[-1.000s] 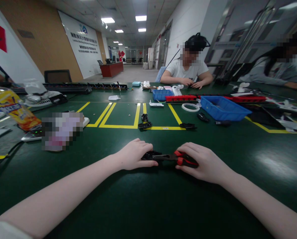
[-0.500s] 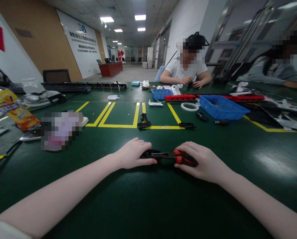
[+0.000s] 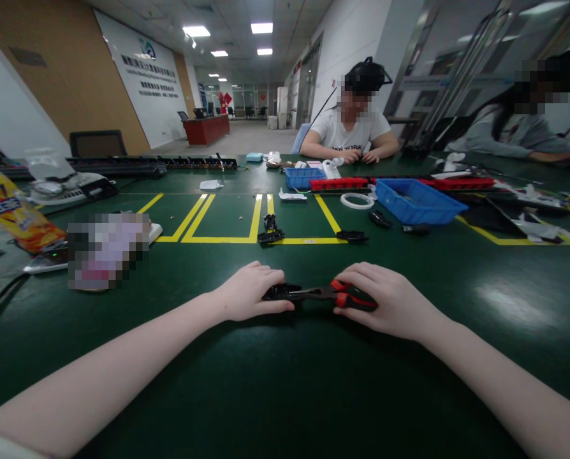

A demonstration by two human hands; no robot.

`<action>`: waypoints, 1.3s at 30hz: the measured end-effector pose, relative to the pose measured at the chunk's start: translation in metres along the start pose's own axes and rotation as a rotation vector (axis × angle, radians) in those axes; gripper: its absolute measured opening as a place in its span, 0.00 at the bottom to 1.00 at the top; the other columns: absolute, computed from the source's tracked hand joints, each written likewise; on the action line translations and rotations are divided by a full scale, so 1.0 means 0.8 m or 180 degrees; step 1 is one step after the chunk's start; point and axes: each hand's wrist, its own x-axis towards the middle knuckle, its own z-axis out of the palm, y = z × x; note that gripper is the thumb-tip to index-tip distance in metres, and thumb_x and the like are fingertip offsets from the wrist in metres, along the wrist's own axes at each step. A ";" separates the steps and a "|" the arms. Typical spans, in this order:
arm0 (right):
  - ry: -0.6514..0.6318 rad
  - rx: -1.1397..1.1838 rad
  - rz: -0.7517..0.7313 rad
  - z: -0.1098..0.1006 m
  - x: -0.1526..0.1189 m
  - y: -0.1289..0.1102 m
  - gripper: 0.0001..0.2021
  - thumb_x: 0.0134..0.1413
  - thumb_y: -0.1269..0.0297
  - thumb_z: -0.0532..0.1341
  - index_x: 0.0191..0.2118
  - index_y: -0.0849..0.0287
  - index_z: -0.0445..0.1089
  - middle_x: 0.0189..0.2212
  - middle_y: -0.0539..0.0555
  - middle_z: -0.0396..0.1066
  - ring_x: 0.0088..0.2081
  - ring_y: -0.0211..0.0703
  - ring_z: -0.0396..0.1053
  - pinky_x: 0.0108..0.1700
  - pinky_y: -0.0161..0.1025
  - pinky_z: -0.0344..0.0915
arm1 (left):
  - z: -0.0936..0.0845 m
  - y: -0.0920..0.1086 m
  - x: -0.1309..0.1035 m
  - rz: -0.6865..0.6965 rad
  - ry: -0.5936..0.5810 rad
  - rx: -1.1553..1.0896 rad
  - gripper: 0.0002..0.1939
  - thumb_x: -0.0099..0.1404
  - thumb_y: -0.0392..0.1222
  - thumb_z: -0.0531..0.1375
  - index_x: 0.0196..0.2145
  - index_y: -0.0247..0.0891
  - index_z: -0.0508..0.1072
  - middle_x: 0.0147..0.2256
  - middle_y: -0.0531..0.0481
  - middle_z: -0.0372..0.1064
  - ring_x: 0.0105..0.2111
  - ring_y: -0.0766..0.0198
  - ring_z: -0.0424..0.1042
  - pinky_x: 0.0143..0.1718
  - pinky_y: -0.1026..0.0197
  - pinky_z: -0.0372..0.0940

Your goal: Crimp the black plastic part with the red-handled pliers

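My left hand (image 3: 251,291) is closed round a small black plastic part (image 3: 281,292), its thumb along the near side. In my right hand (image 3: 385,298) are needle-nose pliers (image 3: 347,296) with red and black handles. The jaws point left and meet the black part; whether they grip it or only touch it cannot be made out. Both hands are low over the green table (image 3: 285,382). Beyond them, more black parts (image 3: 270,231) lie on the yellow tape, and another black piece (image 3: 352,236) is to their right.
At the right stands a blue bin (image 3: 419,203), with a white ring (image 3: 357,201) beside it. A smaller blue bin (image 3: 304,178) is farther back, near a red strip (image 3: 340,184). A phone-like object (image 3: 108,252) and a drink bottle (image 3: 21,213) are at left. A co-worker (image 3: 352,131) sits opposite.
The view has shifted slightly, so most things appear a little farther left. Both hands keep their holds on the black part and the pliers, with hardly any other movement.
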 end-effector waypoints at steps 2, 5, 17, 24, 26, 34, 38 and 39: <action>-0.0014 -0.0023 0.0024 0.000 -0.001 0.002 0.16 0.52 0.55 0.63 0.45 0.58 0.68 0.41 0.59 0.73 0.41 0.49 0.72 0.40 0.45 0.70 | 0.000 0.000 0.000 0.0009 0.0006 0.0003 0.23 0.66 0.63 0.51 0.34 0.38 0.66 0.31 0.51 0.67 0.30 0.61 0.66 0.35 0.58 0.57; 0.0007 0.0018 0.0052 0.002 -0.001 0.002 0.16 0.52 0.54 0.63 0.44 0.58 0.68 0.40 0.58 0.73 0.40 0.48 0.72 0.40 0.45 0.70 | 0.001 0.000 0.000 0.0032 0.0014 0.0043 0.23 0.66 0.63 0.51 0.34 0.38 0.65 0.31 0.51 0.67 0.31 0.60 0.66 0.35 0.58 0.57; -0.0063 0.0321 0.0247 0.006 0.003 -0.011 0.17 0.52 0.54 0.63 0.45 0.57 0.69 0.41 0.57 0.73 0.40 0.48 0.72 0.40 0.45 0.70 | 0.001 0.000 0.001 0.0063 0.0080 0.0050 0.23 0.65 0.63 0.53 0.34 0.38 0.65 0.30 0.51 0.67 0.30 0.61 0.66 0.35 0.59 0.56; -0.0099 0.0327 0.0241 0.005 0.002 -0.013 0.16 0.53 0.54 0.63 0.44 0.57 0.69 0.41 0.58 0.73 0.40 0.48 0.72 0.40 0.45 0.70 | 0.001 0.000 0.000 0.0053 0.0056 0.0031 0.23 0.66 0.63 0.52 0.34 0.38 0.65 0.30 0.51 0.68 0.30 0.61 0.66 0.35 0.58 0.56; -0.0111 0.0330 0.0234 0.005 0.002 -0.013 0.16 0.53 0.55 0.63 0.45 0.57 0.68 0.41 0.58 0.72 0.40 0.47 0.72 0.40 0.44 0.70 | 0.002 0.000 -0.001 0.0047 0.0064 0.0042 0.23 0.66 0.63 0.52 0.34 0.38 0.65 0.31 0.51 0.68 0.30 0.61 0.66 0.35 0.58 0.56; -0.0122 0.0305 0.0257 0.010 0.001 -0.016 0.16 0.53 0.55 0.63 0.45 0.58 0.68 0.40 0.58 0.72 0.39 0.47 0.72 0.38 0.44 0.70 | 0.003 -0.002 0.000 0.0102 0.0124 0.0094 0.22 0.65 0.62 0.53 0.34 0.38 0.65 0.30 0.51 0.67 0.30 0.60 0.66 0.35 0.59 0.57; -0.0066 0.0258 0.0205 0.010 0.002 -0.013 0.16 0.53 0.54 0.62 0.44 0.58 0.68 0.40 0.58 0.72 0.39 0.47 0.72 0.38 0.44 0.70 | 0.002 -0.001 -0.001 0.0093 0.0103 0.0082 0.22 0.66 0.62 0.52 0.35 0.38 0.65 0.31 0.51 0.67 0.31 0.60 0.66 0.35 0.59 0.57; -0.0046 0.0232 0.0167 0.010 0.002 -0.012 0.16 0.53 0.54 0.62 0.44 0.58 0.68 0.40 0.58 0.72 0.39 0.47 0.72 0.38 0.44 0.70 | 0.001 0.000 -0.001 0.0089 0.0094 0.0091 0.22 0.66 0.62 0.52 0.35 0.38 0.65 0.31 0.51 0.67 0.31 0.60 0.66 0.35 0.58 0.57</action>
